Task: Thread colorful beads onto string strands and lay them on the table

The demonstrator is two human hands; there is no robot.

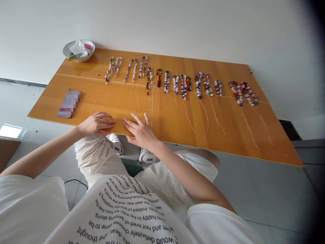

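My left hand [98, 124] lies at the table's front edge, palm down, its fingers stretched to the right near the ends of thin strings. Just to its right, my right hand [141, 129] rests on the edge with its fingers spread, and nothing shows in it. A small gap parts the two hands. Behind them, several looped bead strands [130, 70] lie in a row on the orange table [172, 125]. Pale pink strings [138, 98] trail from the strands toward the front edge. Multicoloured strands [203, 83] continue along the right half.
A white bowl [66, 51] with plastic wrapping and a green-handled item stands at the back left corner. A blurred-out phone-like object [69, 103] lies at the left. The wall runs behind the table, and my legs are under its front edge.
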